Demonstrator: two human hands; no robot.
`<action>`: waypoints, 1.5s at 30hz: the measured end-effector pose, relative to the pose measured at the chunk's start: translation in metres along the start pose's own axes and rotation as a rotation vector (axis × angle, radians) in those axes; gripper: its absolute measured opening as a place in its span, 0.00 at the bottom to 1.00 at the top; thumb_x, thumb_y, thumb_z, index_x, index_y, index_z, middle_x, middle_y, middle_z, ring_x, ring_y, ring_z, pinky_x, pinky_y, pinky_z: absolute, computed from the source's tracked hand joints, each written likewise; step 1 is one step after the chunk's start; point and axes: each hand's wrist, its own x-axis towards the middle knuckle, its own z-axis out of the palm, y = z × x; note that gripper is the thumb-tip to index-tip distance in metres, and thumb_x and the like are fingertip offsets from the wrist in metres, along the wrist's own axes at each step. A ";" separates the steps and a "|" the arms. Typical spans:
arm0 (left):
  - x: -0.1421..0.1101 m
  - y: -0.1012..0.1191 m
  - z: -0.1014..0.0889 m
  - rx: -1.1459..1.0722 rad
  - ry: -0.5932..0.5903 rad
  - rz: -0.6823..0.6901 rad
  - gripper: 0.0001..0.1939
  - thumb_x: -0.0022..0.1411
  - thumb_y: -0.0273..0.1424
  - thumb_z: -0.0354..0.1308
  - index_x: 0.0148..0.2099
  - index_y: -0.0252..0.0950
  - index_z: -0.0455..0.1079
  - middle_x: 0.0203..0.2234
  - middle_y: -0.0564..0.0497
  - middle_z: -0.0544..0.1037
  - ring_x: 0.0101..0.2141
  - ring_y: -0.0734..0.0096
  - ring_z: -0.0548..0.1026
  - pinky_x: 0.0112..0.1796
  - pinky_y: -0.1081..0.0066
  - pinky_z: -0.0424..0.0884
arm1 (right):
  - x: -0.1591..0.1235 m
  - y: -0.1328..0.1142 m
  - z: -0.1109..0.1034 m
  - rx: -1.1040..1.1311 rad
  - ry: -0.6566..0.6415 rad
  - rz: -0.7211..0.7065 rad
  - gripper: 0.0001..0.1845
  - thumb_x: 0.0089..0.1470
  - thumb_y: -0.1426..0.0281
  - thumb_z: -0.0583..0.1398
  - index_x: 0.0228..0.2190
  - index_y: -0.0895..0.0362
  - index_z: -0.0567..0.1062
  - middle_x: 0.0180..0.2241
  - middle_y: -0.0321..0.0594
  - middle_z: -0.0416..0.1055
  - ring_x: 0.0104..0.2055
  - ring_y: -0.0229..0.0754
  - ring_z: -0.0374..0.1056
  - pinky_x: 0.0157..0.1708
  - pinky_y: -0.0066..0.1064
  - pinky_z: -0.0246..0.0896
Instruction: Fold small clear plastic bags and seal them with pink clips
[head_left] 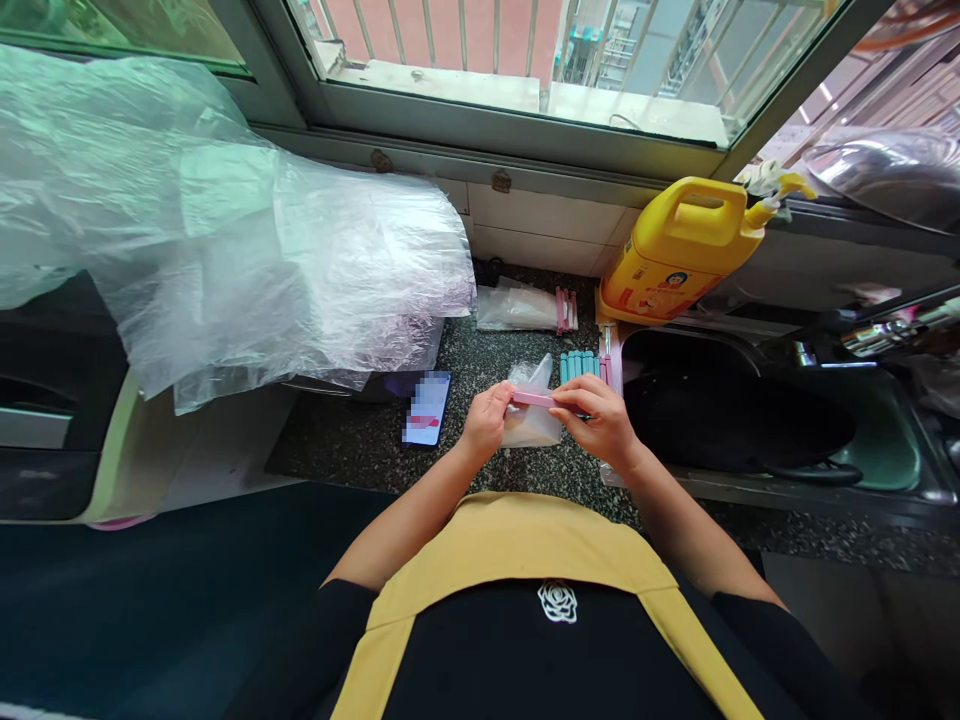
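Observation:
My left hand [487,414] pinches the left end of a pink bag clip [532,399], and the fingers of my right hand [600,420] close on its right end. The clip lies across a clear plastic bag [529,430] with pale contents; whether it is fully fastened I cannot tell. Just beyond my right hand is a row of several teal bag clips [579,364], with pink ones beside it. Farther back, another clear bag [517,306] lies flat, with several pink and white clips [566,311] at its right end.
A phone [427,410] lies on the speckled dark counter [480,350] to the left. Plastic sheeting [300,260] drapes over things at the left. A yellow pump jug [675,255] stands at the back right, by a sink [892,420] holding a large black pan [735,410].

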 end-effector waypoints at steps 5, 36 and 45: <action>0.000 0.000 0.000 -0.049 -0.010 -0.012 0.24 0.51 0.52 0.56 0.23 0.35 0.63 0.19 0.55 0.66 0.22 0.77 0.59 0.27 0.74 0.59 | 0.000 -0.002 0.000 0.015 0.017 0.010 0.03 0.53 0.70 0.61 0.29 0.55 0.76 0.28 0.42 0.73 0.31 0.41 0.68 0.28 0.35 0.67; -0.001 -0.011 -0.007 -0.213 -0.111 -0.046 0.24 0.52 0.51 0.58 0.34 0.32 0.73 0.23 0.51 0.77 0.27 0.70 0.73 0.31 0.71 0.69 | -0.005 0.001 0.007 0.050 0.081 0.033 0.02 0.52 0.71 0.62 0.31 0.56 0.76 0.28 0.42 0.73 0.30 0.39 0.68 0.25 0.30 0.67; 0.002 -0.015 -0.006 -0.228 0.011 -0.028 0.17 0.53 0.45 0.58 0.27 0.34 0.70 0.21 0.53 0.74 0.23 0.75 0.69 0.27 0.74 0.67 | -0.002 0.000 0.010 0.048 0.090 0.037 0.03 0.52 0.71 0.62 0.32 0.54 0.77 0.29 0.41 0.74 0.32 0.40 0.69 0.29 0.33 0.68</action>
